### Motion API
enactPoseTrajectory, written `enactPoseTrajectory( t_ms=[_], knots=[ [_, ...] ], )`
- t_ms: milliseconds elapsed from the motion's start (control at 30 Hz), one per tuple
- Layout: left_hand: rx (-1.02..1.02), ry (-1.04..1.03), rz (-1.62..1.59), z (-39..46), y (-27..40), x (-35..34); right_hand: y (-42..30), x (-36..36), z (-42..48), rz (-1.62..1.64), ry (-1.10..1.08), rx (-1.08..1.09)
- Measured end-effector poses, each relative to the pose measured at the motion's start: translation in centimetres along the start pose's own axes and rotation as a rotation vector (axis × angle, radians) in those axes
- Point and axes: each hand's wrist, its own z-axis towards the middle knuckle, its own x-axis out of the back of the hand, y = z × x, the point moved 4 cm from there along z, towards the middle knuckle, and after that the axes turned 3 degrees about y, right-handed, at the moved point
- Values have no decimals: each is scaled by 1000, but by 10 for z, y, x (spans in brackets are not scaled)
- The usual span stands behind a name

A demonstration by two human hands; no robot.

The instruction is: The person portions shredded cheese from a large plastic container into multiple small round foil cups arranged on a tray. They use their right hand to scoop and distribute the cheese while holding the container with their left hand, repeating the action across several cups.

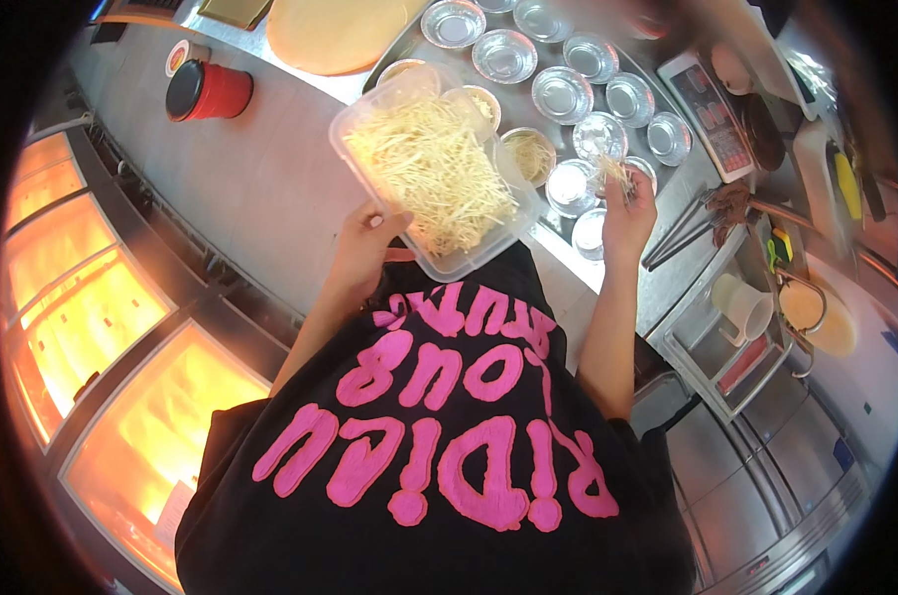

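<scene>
My left hand (371, 242) grips the near left rim of a clear plastic container (463, 268) heaped with pale thin shreds (437, 171), possibly enoki mushrooms. It is held up and partly covers the left side of a large metal tray. In my right hand (633, 204) a small bunch of shreds (614, 172) is pinched between the fingertips, over the foil cups at the tray's near right. One round foil cup (530, 156) beside the container holds shreds, and another foil cup (484, 104) behind it does too. Several foil cups, such as a far one (502, 56), look bare inside.
A digital scale (705, 115) stands right of the tray. Dark metal tongs (683, 227) lie on the steel counter near a sink with a plastic jug (742, 305). A round wooden board (330, 33) is at the back; a red bin (209, 91) stands left. Brightly lit glass panels (95, 297) line the left.
</scene>
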Motion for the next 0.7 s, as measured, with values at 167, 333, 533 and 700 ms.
enactPoseTrajectory(
  t_ms=[167,333,533,700],
  knots=[
    [-58,131,-19,-12,-1,39,63,13,3,-513,-8,69],
    [-52,181,-118,-20,3,47,113,-6,8,-632,-105,239],
    [-57,219,-190,-23,3,54,123,-17,13,-700,-369,217],
    [-71,214,-202,-21,7,54,121,-15,20,-868,-296,292]
  ],
)
